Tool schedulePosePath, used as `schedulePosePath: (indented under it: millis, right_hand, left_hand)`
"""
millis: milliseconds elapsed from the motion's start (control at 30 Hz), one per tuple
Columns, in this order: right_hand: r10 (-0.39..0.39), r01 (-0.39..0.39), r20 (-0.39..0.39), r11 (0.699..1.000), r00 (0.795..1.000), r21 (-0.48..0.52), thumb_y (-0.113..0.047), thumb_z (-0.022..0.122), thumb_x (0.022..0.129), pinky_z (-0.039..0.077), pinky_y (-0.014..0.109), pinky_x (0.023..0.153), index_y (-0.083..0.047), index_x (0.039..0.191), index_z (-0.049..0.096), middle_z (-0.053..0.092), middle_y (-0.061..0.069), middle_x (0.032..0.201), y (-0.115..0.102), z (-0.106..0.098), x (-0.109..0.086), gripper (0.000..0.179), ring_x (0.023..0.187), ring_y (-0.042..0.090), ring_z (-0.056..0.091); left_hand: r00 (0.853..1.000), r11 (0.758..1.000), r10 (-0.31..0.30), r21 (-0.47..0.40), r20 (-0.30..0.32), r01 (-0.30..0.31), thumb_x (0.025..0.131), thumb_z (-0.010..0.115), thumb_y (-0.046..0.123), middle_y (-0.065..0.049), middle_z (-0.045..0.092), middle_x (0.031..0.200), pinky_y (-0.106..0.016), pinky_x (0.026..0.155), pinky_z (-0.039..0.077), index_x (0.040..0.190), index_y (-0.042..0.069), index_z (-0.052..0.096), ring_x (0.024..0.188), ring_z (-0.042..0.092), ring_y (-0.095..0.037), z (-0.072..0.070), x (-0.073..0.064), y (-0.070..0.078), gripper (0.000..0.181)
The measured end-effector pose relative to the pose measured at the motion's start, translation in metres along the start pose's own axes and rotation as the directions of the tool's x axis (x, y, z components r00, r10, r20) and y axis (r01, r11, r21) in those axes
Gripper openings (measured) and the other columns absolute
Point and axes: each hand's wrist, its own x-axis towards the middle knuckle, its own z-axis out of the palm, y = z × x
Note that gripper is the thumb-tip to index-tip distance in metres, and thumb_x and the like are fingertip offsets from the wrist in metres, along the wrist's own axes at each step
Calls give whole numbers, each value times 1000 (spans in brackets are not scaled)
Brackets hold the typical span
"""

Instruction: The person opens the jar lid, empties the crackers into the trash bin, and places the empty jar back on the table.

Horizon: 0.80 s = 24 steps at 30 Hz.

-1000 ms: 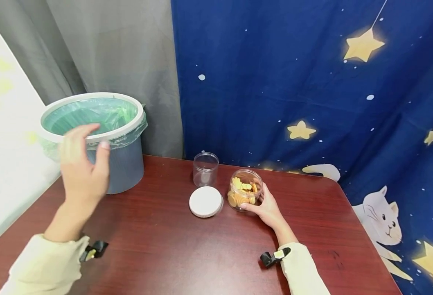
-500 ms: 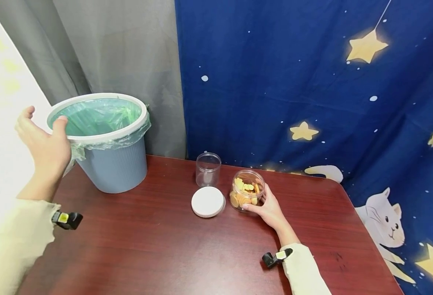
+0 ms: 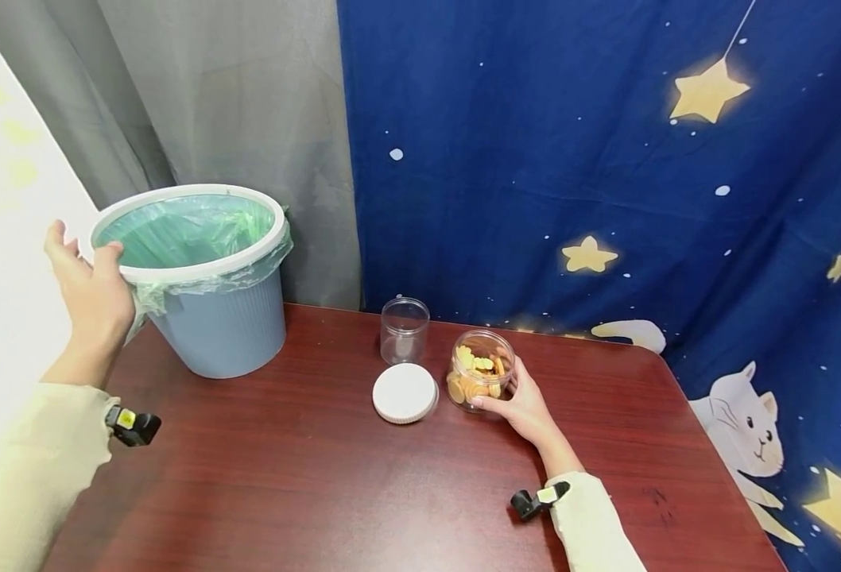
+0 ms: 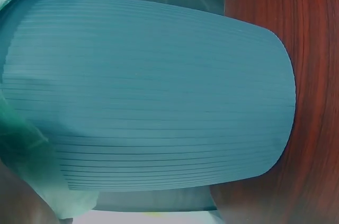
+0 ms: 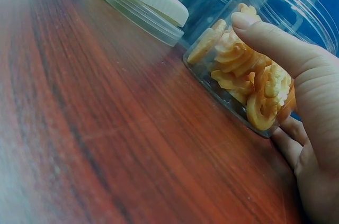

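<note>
My right hand (image 3: 524,403) grips a clear open jar (image 3: 479,343) on the table, thumb in front and fingers behind it. Several yellow-brown cookies (image 5: 235,70) fill its lower part. At the far left, my left hand (image 3: 98,298) is at the side of a blue ribbed trash bin (image 3: 223,330), thumb by the white rim and fingers raised, loosely spread. The left wrist view has mostly the bin's ribbed wall (image 4: 153,91), with only a dark edge of the hand at the lower left. A green plastic liner (image 3: 184,226) covers the bin's inside and folds over its rim.
Left of the cookie jar, a white ribbed lid (image 3: 404,392) lies on the reddish-brown table (image 3: 335,492), with a clear part beneath it. Behind the lid stands a second clear jar (image 3: 404,330). Grey and blue star-printed curtains (image 3: 463,159) hang along the table's back edge.
My left hand has moved left, from in front of the bin to its left side, then stayed nearly still. The right hand keeps its grip on the cookie jar.
</note>
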Motion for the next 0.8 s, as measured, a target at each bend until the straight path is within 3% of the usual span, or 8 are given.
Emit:
schedulePosePath:
  millis: [67, 200, 367, 567, 800]
  right_hand:
    - [-2, 2, 2, 1000, 1000, -4, -18, 88, 77, 38, 40, 117, -12, 153, 35, 50, 11, 152, 0, 0, 0, 93, 142, 28, 48]
    - [-6, 6, -2, 1000, 1000, -10, -17, 88, 77, 39, 31, 115, -12, 152, 35, 50, 10, 153, 0, -1, -1, 93, 140, 27, 49]
    - [-19, 19, 7, 1000, 1000, -1, -17, 88, 77, 38, 40, 117, -10, 152, 35, 50, 12, 153, 0, -1, 1, 93, 142, 28, 48]
    - [-5, 5, -13, 1000, 1000, -15, -15, 90, 74, 41, 38, 114, -9, 152, 35, 51, 13, 150, -3, -1, -1, 96, 139, 31, 51]
    - [14, -22, -105, 997, 994, -71, -22, 95, 67, 37, 49, 116, -18, 155, 31, 52, 11, 150, -5, 10, -1, 109, 138, 27, 50]
  left_hand:
    - [1000, 1000, 23, 11, 1, -23, 101, 39, 25, 0, 18, 169, -20, 123, 13, 160, 23, 17, 152, 18, -6, 1, 0, -3, 64]
    - [999, 998, 34, 43, 16, -35, 103, 35, 27, -2, 27, 165, -18, 122, 16, 158, 23, 26, 146, 28, -7, 1, 2, -10, 56]
    - [1000, 1000, 11, 29, 14, -12, 103, 33, 27, 1, 39, 154, -18, 117, 23, 154, 30, 31, 131, 38, -6, 0, 4, -17, 51]
    - [1000, 1000, 24, -3, -6, -24, 103, 32, 27, 10, 47, 135, -17, 108, 29, 152, 35, 33, 116, 43, -2, 4, 3, -21, 49]
    - [999, 999, 33, 13, -35, -32, 102, 31, 29, 11, 47, 135, -20, 108, 29, 150, 37, 34, 115, 42, -2, 7, 4, -22, 49]
